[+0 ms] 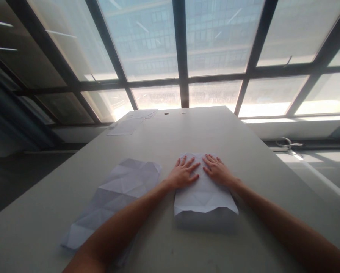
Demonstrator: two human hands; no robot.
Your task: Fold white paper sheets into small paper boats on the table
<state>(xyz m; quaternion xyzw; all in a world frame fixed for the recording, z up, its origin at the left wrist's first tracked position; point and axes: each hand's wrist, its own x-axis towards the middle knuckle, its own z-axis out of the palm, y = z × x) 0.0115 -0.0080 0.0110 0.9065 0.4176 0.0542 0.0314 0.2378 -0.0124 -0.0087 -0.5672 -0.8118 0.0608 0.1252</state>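
Just right of frame centre: creased white paper sheet, near edge raised, shaded area below it. Left hand and right hand: palms down on sheet's far half, fingers spread apart. Lower left: second creased paper sheet, partly hidden by left forearm. Beyond, left of centre: flat paper sheets on white tabletop. Across top: dark-framed windows. Far left: dark curtain.
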